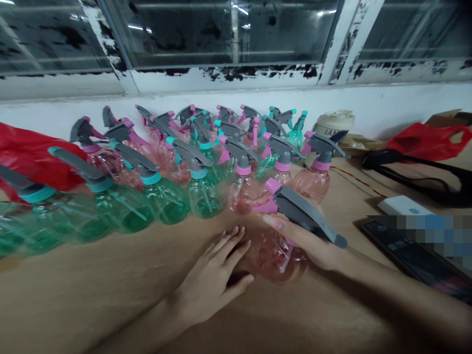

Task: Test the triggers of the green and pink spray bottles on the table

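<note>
A pink spray bottle (282, 258) with a grey and pink trigger head is at the front of the table. My right hand (309, 238) is wrapped round its neck, just under the head, with part of the fingers hidden behind it. My left hand (217, 275) lies on the tabletop to the left of that bottle, fingers stretched out and holding nothing. Behind both hands stand several more pink spray bottles (241, 194). Green spray bottles (205, 199) with teal collars form a row running to the left edge.
A red plastic bag (40, 152) lies at the left, another red bag (429, 142) at the back right. A pale tub (335, 123) stands by the wall. On the right are a black strap (442, 177), a white box (405, 205) and a phone (409, 253) with a running timer.
</note>
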A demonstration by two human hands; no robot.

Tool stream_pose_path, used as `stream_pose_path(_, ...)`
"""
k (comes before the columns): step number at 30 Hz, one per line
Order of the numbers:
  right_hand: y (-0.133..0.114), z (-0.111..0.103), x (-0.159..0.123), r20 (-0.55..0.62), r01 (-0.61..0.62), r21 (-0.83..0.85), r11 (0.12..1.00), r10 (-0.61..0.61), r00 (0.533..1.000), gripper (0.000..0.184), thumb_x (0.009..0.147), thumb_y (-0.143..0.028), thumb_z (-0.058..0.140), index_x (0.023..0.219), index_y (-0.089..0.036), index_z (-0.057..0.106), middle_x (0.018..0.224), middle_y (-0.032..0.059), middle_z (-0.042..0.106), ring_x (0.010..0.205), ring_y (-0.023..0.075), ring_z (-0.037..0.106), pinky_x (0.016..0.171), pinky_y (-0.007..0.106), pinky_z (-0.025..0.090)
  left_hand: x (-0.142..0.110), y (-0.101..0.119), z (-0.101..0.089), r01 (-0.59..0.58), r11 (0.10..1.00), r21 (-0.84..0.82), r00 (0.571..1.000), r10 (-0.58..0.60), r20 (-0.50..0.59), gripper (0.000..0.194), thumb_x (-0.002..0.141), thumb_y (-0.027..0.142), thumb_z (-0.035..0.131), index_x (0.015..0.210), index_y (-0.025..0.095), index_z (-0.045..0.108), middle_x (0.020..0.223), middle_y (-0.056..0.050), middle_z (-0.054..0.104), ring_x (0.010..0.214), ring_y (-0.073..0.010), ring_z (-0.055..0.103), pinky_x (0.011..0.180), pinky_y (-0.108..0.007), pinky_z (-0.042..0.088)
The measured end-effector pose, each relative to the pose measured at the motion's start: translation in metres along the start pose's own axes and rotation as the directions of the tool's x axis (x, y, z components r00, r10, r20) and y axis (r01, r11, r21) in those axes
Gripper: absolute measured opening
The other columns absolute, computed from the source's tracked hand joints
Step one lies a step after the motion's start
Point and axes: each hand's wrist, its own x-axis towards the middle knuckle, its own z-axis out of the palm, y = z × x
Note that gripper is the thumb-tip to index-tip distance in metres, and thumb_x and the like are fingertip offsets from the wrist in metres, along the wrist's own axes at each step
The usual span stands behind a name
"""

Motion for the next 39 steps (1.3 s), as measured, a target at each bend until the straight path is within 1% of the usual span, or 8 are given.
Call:
stream_pose_path(7,0.021,0.000,-0.002,0.029,0.010,-0.019,1.000,-0.009,1.000,0.032,0.091,-0.041,0.049,0.109,-0.023,0.067,0.099,0.0042,0.069,0.094,0.0197,0.064,0.092,0.036,0.050,0.000,0.000,-0.001,0.001,1.000,-0.010,1.000,-0.001,0.012,0.054,0.095,0.046,0.047,0.138,0.015,0.041,0.149,-0.011,0.034,0.137,-0.0249,0.030,0.109,-0.045,0.031)
stream_pose_path(14,0.009,0.000,-0.002,0.052,-0.044,0.048,0.998,0.041,0.998,0.034,0.091,-0.042,0.050,0.116,-0.023,0.063,0.109,0.0044,0.068,0.102,0.0203,0.063,0.097,0.036,0.048,0.000,-0.001,0.000,-0.011,1.000,0.008,1.000,0.011,0.000,0.055,0.095,0.047,0.046,0.139,0.014,0.039,0.149,-0.011,0.034,0.137,-0.0245,0.030,0.110,-0.045,0.030)
stream_pose_path(18,0.007,0.001,0.000,-0.008,-0.002,0.058,0.998,0.003,1.000,0.036,0.087,-0.043,0.056,0.117,-0.025,0.061,0.107,0.0040,0.069,0.096,0.0213,0.066,0.092,0.037,0.051,0.000,-0.001,-0.001,-0.002,1.000,-0.006,1.000,0.002,0.000,0.055,0.094,0.046,0.048,0.139,0.015,0.039,0.149,-0.010,0.035,0.137,-0.0241,0.030,0.110,-0.044,0.030)
stream_pose_path(23,0.011,0.000,0.000,0.005,0.034,0.018,0.999,-0.034,0.999,0.035,0.089,-0.043,0.053,0.117,-0.025,0.063,0.107,0.0043,0.070,0.100,0.0214,0.065,0.092,0.037,0.051,0.000,-0.001,0.000,-0.003,1.000,-0.029,1.000,0.003,-0.021,0.054,0.095,0.046,0.047,0.139,0.016,0.039,0.149,-0.010,0.035,0.137,-0.0243,0.030,0.110,-0.045,0.030)
stream_pose_path(26,0.002,-0.002,0.001,-0.015,0.040,-0.065,0.997,-0.041,0.999,0.030,0.088,-0.043,0.054,0.109,-0.025,0.065,0.094,0.0030,0.070,0.092,0.0200,0.066,0.091,0.036,0.051,-0.001,-0.001,0.000,-0.001,0.999,-0.033,1.000,0.000,-0.024,0.054,0.094,0.046,0.048,0.139,0.017,0.039,0.149,-0.010,0.035,0.137,-0.0244,0.031,0.110,-0.044,0.030)
stream_pose_path(29,-0.013,-0.002,0.002,-0.062,0.079,-0.147,0.986,-0.089,0.994,0.024,0.085,-0.047,0.057,0.085,-0.024,0.062,0.075,0.0010,0.064,0.073,0.0179,0.063,0.077,0.035,0.053,0.000,-0.001,0.000,0.002,0.999,-0.040,1.000,-0.003,-0.022,0.054,0.094,0.046,0.048,0.140,0.019,0.038,0.149,-0.009,0.035,0.136,-0.0252,0.031,0.109,-0.045,0.031)
stream_pose_path(33,-0.022,-0.001,0.003,-0.155,0.065,-0.143,0.988,-0.087,0.984,0.030,0.084,-0.051,0.056,0.070,-0.024,0.054,0.065,-0.0006,0.057,0.062,0.0160,0.057,0.067,0.033,0.051,0.000,-0.001,-0.001,0.001,1.000,-0.030,1.000,-0.001,-0.015,0.055,0.094,0.045,0.049,0.140,0.018,0.038,0.149,-0.010,0.035,0.136,-0.0257,0.033,0.109,-0.045,0.031)
stream_pose_path(39,-0.015,-0.001,0.004,-0.070,0.084,-0.067,0.994,-0.089,0.994,0.023,0.083,-0.046,0.059,0.090,-0.024,0.061,0.085,0.0015,0.065,0.078,0.0190,0.062,0.071,0.034,0.051,-0.001,-0.001,0.000,0.002,1.000,-0.024,1.000,-0.002,-0.022,0.054,0.095,0.047,0.047,0.140,0.019,0.038,0.149,-0.009,0.035,0.136,-0.0251,0.032,0.109,-0.045,0.031)
